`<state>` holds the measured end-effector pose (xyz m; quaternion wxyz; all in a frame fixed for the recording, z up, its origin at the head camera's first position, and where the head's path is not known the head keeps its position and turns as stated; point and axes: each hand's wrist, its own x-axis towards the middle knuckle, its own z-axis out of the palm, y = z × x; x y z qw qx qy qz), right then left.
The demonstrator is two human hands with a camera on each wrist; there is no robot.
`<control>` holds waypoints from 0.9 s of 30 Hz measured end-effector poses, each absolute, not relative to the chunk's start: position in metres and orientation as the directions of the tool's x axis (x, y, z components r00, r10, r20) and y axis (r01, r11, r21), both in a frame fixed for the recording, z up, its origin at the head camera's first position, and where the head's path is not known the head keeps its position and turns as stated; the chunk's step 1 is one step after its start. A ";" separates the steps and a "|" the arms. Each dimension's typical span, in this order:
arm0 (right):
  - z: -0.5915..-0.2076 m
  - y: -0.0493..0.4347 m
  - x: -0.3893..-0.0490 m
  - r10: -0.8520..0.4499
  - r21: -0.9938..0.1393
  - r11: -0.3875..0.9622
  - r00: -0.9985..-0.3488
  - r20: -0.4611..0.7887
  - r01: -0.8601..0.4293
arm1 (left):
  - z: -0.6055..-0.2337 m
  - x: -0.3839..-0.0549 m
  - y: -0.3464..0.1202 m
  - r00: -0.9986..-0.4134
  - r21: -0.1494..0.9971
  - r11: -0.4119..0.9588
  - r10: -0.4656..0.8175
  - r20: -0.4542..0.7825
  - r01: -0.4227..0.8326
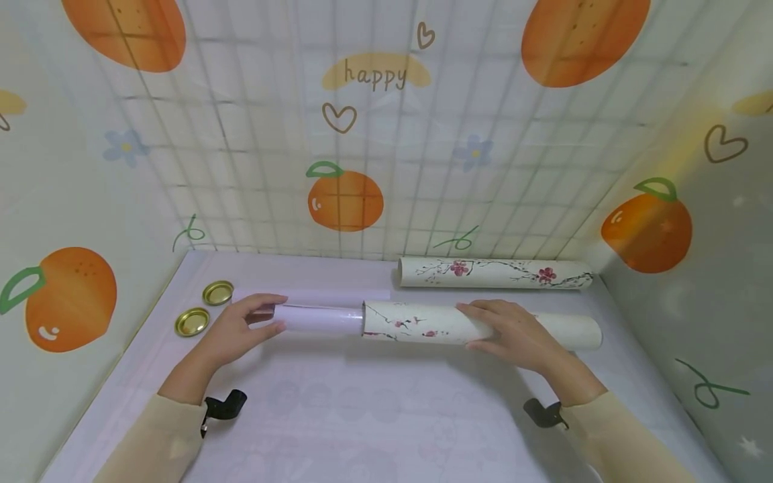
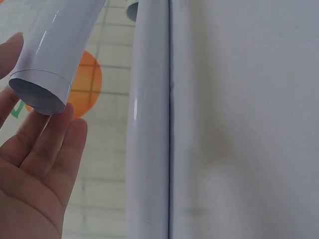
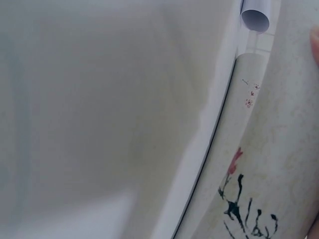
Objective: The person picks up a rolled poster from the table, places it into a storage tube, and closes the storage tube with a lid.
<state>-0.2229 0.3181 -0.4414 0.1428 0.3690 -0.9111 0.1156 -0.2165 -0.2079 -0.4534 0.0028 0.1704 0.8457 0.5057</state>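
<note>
My left hand [image 1: 241, 329] holds the outer end of a glossy white rolled sheet [image 1: 320, 318], thumb on one side and fingers on the other. The roll's open, hollow end shows in the left wrist view between thumb and fingers. Its other end sits inside the open left mouth of a cream tube [image 1: 417, 323] printed with plum blossom branches. My right hand [image 1: 510, 332] grips this tube from above, around its middle. Both pieces lie in one line, roughly level, with a shadow on the table below. How deep the roll reaches inside is hidden.
A second blossom-printed tube [image 1: 495, 274] lies at the back right. Another white roll [image 2: 149, 119] lies along the back edge, behind the held one. Two round gold lids [image 1: 217, 292] rest at the left. Fruit-printed cloth over a wire grid [image 1: 266, 194] walls the table [image 1: 338, 416].
</note>
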 end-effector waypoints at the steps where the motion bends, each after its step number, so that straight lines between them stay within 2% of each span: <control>1: -0.441 0.318 -0.223 -0.637 -0.106 0.704 -0.691 0.341 -0.702 | -0.454 -0.217 -0.208 -0.942 0.866 0.415 0.294 0.164 0.280; 8: -0.440 0.318 -0.222 -0.632 -0.116 0.710 -0.702 0.329 -0.694 | -0.456 -0.218 -0.206 -0.936 0.917 0.318 0.324 0.134 0.242; 14: -0.440 0.316 -0.222 -0.643 -0.106 0.695 -0.681 0.350 -0.711 | -0.459 -0.219 -0.200 -0.936 0.921 0.315 0.329 0.121 0.230; 27: -0.436 0.312 -0.221 -0.637 -0.110 0.709 -0.699 0.325 -0.697 | -0.457 -0.217 -0.183 -0.933 0.914 0.332 0.342 0.113 0.232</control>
